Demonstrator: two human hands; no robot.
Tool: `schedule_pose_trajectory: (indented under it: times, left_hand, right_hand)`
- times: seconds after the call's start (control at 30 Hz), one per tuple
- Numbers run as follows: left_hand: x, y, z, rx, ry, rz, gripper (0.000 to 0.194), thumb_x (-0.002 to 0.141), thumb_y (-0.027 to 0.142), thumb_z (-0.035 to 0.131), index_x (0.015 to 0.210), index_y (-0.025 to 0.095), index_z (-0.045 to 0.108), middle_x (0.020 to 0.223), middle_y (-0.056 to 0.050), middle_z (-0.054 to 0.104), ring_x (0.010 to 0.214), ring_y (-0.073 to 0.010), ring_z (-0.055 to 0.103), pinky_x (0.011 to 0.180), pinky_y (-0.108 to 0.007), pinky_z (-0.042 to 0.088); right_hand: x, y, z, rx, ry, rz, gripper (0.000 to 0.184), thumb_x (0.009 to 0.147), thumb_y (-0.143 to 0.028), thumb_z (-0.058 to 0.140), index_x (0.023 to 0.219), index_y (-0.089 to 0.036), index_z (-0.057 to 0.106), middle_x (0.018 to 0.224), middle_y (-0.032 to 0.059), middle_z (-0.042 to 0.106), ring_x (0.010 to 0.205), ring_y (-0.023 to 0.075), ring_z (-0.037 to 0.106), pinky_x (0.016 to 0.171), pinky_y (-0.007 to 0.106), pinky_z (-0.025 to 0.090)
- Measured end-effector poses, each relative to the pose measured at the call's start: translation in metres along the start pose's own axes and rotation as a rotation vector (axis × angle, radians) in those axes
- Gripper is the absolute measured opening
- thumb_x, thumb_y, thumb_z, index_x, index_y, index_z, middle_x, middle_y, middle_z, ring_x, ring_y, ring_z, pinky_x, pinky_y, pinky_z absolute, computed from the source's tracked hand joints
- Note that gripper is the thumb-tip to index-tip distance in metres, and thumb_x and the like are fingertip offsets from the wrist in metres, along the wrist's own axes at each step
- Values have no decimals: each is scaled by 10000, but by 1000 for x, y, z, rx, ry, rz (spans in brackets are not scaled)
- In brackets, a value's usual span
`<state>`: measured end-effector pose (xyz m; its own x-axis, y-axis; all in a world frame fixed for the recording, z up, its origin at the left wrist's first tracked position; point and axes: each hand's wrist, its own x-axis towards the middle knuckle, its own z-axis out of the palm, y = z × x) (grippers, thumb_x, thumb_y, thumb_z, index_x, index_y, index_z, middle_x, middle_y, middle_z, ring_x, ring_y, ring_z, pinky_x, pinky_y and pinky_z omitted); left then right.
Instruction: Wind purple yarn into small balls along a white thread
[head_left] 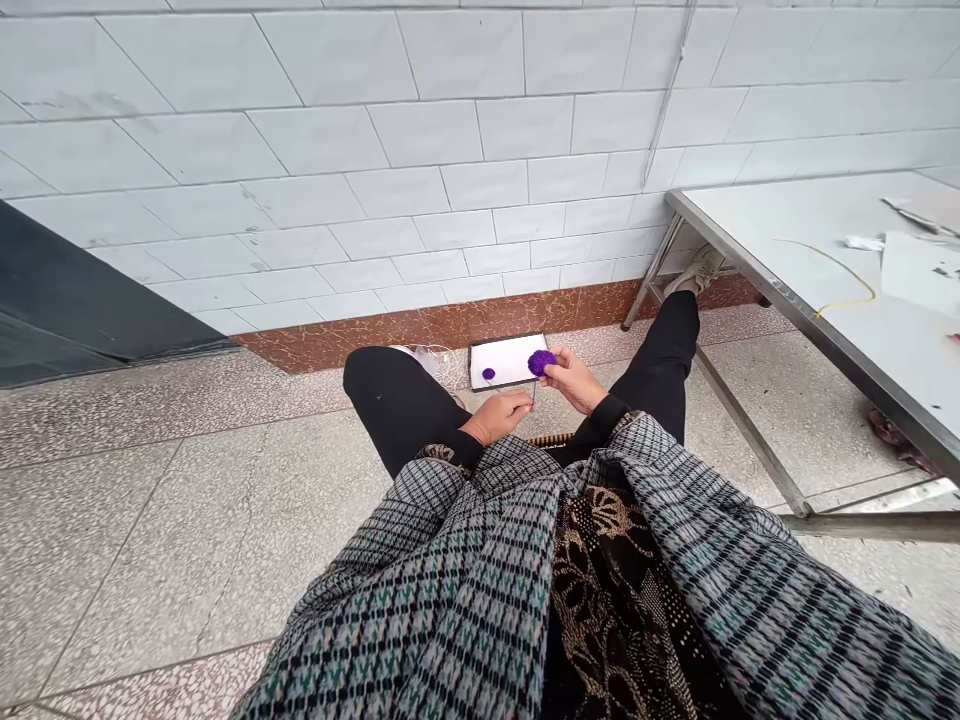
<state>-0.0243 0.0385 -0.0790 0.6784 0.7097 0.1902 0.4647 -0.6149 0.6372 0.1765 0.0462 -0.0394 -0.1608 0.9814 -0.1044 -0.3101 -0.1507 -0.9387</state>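
Between the fingertips of my right hand (574, 382) is a round purple ball of yarn (541, 363) with a bumpy, textured surface. My left hand (499, 416) is just below and to the left, its fingers pinched together. A thin purple strand (534, 390) runs down from the yarn ball to these fingers. Beyond both hands, a shallow white tray with a dark rim (517, 350) lies low between my knees. Inside it, toward the left, rests a smaller purple ball (488, 373). The inner side of each hand is hidden.
White cords and clear plastic (442, 365) lie on the floor by my left knee. To the right stands a metal-edged table (795, 240) with a yellow strand (862, 285), papers and tools. My right foot (697, 268) is by its leg. A tiled wall (450, 200) rises ahead.
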Motion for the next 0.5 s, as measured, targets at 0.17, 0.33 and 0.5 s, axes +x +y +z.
schedule_pose_trajectory:
  times: [0.17, 0.33, 0.5]
  left_hand:
    - [-4, 5, -3, 131, 31, 110, 325, 1029, 273, 394, 938, 182, 692, 899, -72, 669, 839, -191, 639, 816, -291, 508]
    - [-5, 4, -5, 159, 52, 121, 324, 1042, 291, 398, 962, 183, 692, 900, -66, 669, 819, -184, 641, 790, -277, 496]
    - [-5, 4, -6, 125, 128, 103, 290, 1032, 282, 417, 972, 183, 683, 891, -66, 662, 826, -194, 633, 807, -294, 500]
  right_hand:
    - [3, 8, -1, -138, 64, -75, 411, 634, -327, 733, 911, -232, 445, 886, -26, 583, 696, 109, 533, 636, 258, 472]
    - [6, 9, -1, -260, 65, -143, 392, 660, -321, 693, 939, -236, 431, 921, -23, 549, 777, 131, 527, 689, 273, 453]
    - [3, 13, -5, -598, 22, -123, 339, 670, -216, 680, 941, -212, 476, 909, -27, 545, 737, 126, 503, 745, 301, 420]
